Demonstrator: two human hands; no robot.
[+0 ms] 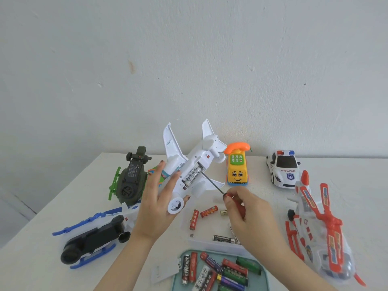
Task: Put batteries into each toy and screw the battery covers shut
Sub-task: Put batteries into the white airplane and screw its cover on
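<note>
White worktop (pixel 258 198) meets a pale wall. The left hand (pixel 155 206) grips the plane (pixel 189 164) belly-up, its bay open with batteries (pixel 191 175) seated. The right hand (pixel 247 213) pinches a screwdriver (pixel 212 182), tip at the bay. The cover seems still to be fitted and screwed. Whether the toys around the plane are finished cannot be told.

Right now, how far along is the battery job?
Done: batteries sit in the open compartment of the white plane. In hand: the left hand holds the plane; the right hand pinches the screwdriver, tip at the compartment. Left: its cover is not on yet; other toys, like the police car, cannot be judged.
</note>
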